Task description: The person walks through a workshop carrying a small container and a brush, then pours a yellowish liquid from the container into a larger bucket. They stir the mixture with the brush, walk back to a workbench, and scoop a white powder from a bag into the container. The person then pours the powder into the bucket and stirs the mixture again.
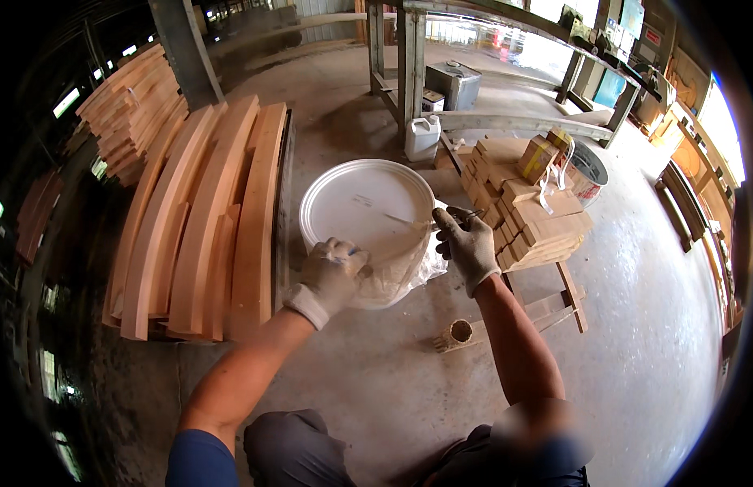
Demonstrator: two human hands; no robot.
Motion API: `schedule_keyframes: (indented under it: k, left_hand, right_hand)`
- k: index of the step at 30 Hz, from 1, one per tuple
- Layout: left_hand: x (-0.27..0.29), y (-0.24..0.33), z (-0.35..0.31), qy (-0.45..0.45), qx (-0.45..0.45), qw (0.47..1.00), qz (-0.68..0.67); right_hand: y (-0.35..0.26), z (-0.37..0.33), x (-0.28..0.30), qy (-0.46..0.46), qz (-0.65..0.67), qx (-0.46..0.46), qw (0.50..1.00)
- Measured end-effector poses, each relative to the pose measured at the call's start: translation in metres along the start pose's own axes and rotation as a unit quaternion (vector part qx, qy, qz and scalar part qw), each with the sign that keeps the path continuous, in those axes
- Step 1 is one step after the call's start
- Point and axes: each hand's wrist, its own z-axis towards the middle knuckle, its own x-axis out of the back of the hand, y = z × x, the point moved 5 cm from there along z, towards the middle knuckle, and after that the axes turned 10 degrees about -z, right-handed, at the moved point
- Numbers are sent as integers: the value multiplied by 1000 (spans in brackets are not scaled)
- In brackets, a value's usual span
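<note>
A large round white tub (344, 199) with a lid stands on the floor in front of me. Clear plastic film (397, 272) stretches over its near edge, between my two hands. My left hand (332, 272), in a pale glove, is closed at the near left of the rim and grips the film. At the right rim, my gloved right hand (467, 241) pinches a thin tool; a dark loop shows beyond the fingers and a slim line lies over the lid. Its exact kind is hard to make out. The film's edge lies close by those fingers.
Curved wooden pieces (206, 219) are stacked at left. Short wooden blocks (539, 211) sit on a low wooden stand at right, with a metal bucket (589, 172) behind. A cardboard tube (458, 333) lies nearer. Beyond are a white jug (423, 138) and a bench frame (410, 65).
</note>
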Motion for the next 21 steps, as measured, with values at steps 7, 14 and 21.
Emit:
schedule_keyframes:
  k: [7, 14, 21]
  left_hand:
    - [16, 1, 11, -45, -75, 993, 80]
    - [88, -9, 35, 210, -37, 977, 17]
    - [151, -104, -3, 388, 188, 892, -137]
  right_hand:
    - [10, 0, -9, 18, 42, -11, 999]
    - [8, -1, -2, 13, 28, -8, 999]
    - [17, 3, -14, -26, 82, -8, 996]
